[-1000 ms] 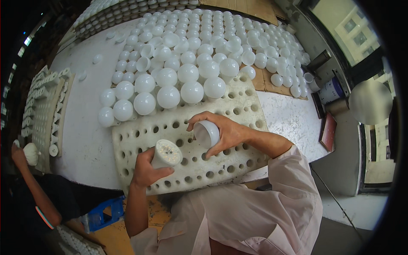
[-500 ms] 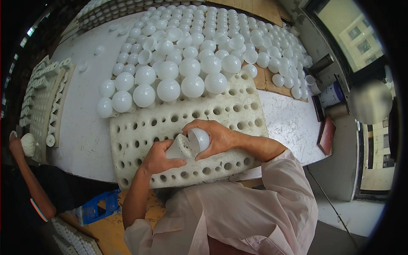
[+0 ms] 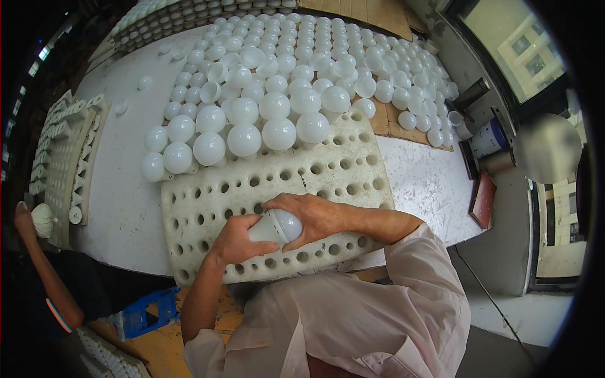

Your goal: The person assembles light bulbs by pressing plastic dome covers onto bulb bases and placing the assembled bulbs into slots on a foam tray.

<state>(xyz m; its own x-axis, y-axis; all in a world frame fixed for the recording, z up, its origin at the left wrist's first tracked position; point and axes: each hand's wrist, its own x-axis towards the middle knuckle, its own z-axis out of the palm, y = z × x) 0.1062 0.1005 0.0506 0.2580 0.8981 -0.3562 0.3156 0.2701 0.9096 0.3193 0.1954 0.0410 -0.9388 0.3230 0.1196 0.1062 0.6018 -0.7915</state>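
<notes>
Over the near part of a white foam tray [image 3: 277, 183] full of round holes, my two hands meet on one light bulb. My left hand [image 3: 237, 242] is wrapped round the white bulb base [image 3: 263, 230], a tapered housing. My right hand [image 3: 315, 217] grips the frosted dome cover [image 3: 288, 225], whose rim sits against the wide end of the base. Assembled bulbs [image 3: 244, 139] stand dome up in rows in the far part of the same tray, beyond my hands.
Loose dome covers [image 3: 252, 57] crowd cardboard at the back. Another foam tray [image 3: 60, 164] with bulb bases stands at the left, near a co-worker's hand [image 3: 24, 220] beside a white bulb-shaped part [image 3: 42, 220]. A blue stool [image 3: 149, 315] is below the table; a dark red box [image 3: 484, 200] lies at right.
The dome cover, apart from the base and tilted before, has come against the base's open end. The inside of the base is now hidden.
</notes>
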